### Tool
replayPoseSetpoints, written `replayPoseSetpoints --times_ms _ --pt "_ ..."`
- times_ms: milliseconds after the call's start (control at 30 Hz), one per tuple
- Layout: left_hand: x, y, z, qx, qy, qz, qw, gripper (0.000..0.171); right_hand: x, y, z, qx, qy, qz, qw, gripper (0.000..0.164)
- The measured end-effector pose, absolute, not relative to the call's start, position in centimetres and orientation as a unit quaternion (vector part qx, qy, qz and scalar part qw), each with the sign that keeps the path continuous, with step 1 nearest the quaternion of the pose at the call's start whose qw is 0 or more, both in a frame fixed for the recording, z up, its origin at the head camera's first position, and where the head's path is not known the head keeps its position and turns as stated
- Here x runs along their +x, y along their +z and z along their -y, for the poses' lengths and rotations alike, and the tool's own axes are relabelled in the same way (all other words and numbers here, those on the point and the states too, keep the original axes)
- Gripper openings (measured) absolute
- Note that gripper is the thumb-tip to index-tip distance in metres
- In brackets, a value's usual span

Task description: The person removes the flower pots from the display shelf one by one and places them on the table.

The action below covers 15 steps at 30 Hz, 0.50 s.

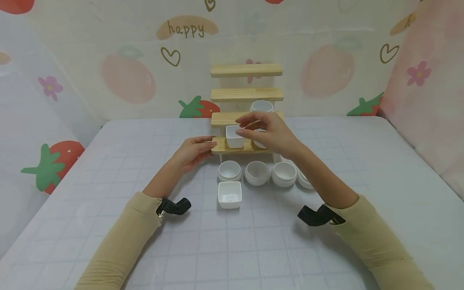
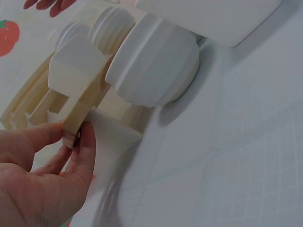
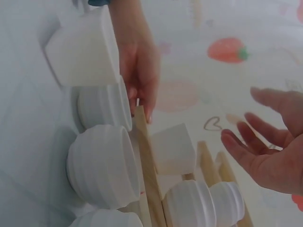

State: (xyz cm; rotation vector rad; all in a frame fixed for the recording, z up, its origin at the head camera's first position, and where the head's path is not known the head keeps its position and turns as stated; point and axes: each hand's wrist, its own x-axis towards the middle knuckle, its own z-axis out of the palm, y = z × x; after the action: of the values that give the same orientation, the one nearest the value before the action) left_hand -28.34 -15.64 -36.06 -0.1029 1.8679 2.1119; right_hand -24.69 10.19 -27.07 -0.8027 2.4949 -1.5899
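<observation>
A small tiered plant stand has light wooden boards [image 1: 246,96]. My left hand [image 1: 193,153] pinches the left end of its lowest board [image 2: 92,94], thumb on one face and fingers on the other. On that board, toward the left, sits a white square pot [image 1: 235,140]. My right hand [image 1: 270,131] hovers just above and to the right of this pot. In the right wrist view its fingers are spread, apart from the pot, and hold nothing. Partly behind the right hand, a round white pot [image 3: 189,203] shares the lowest board. Another round pot [image 1: 262,106] stands one board higher.
In front of the stand, several round white pots [image 1: 257,174] form a row on the table [image 1: 217,257]; the right forearm partly covers the rightmost. Nearest me is a second square pot [image 1: 230,197]. A printed cloth [image 1: 232,44] hangs behind the stand.
</observation>
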Motion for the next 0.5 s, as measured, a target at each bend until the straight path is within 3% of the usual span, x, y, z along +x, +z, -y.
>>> replayPoseSetpoints --times_ms 500 --pt "-28.2 -35.9 15.5 -0.033 0.742 -0.652 0.154 0.055 -26.9 -27.0 -11.5 -0.221 -0.572 -0.79 -0.019 0.035"
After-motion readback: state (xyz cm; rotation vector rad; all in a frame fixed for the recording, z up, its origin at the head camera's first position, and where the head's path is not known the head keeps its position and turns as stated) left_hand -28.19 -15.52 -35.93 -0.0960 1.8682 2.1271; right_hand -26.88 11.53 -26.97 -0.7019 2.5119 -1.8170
